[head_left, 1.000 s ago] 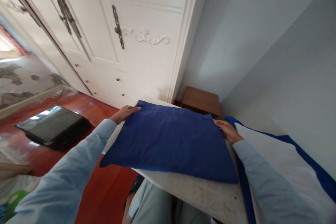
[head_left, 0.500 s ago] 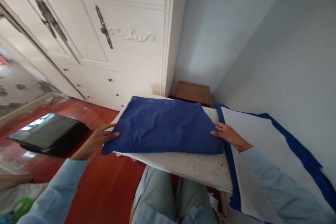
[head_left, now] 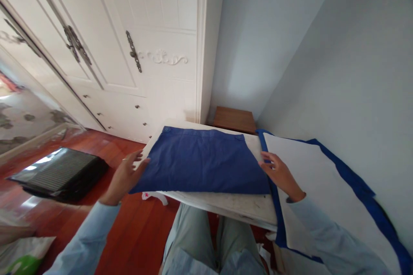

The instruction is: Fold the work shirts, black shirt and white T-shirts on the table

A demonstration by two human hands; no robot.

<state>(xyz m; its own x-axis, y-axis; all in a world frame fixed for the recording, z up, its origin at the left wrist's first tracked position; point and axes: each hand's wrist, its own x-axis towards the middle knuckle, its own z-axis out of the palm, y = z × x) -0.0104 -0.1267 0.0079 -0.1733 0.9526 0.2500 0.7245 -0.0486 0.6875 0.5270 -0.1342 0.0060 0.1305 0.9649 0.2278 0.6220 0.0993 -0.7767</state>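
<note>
Blue cloth laid flat across pale tabletop. Left hand held at cloth's left edge, fingers spread; contact cannot be told. Right hand held by right edge, fingers parted, slightly curled. White panel edged in blue placed just beside, on right.

the folded blue garment at six o'clock is matt, faintly creased cloth, over a dull white tabletop, smooth but marked. at ten, a white wardrobe shows a smooth satin finish and dark metal handles. at seven, glossy reddish wood-look floorboards; at eight, a ridged case with shiny plastic. at two, smooth matt grey wall.
</note>
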